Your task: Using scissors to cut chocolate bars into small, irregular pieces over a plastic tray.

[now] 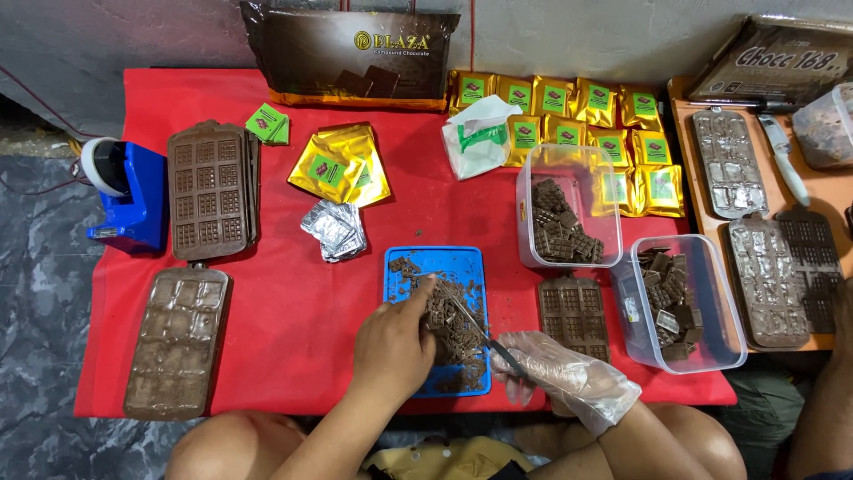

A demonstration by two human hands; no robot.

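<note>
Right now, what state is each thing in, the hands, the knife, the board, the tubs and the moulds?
left hand: bare, pressing chocolate on the board
right hand: gloved, gripping the knife
knife: blade angled into the chocolate
blue board: covered with chopped chocolate
rear tub: open, partly full
front tub: open, partly full
stacked moulds: filled

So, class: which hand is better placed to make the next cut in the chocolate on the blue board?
Probably the right hand: gloved, it grips the knife lying over the chocolate, while the bare left hand presses on the pile.
</note>
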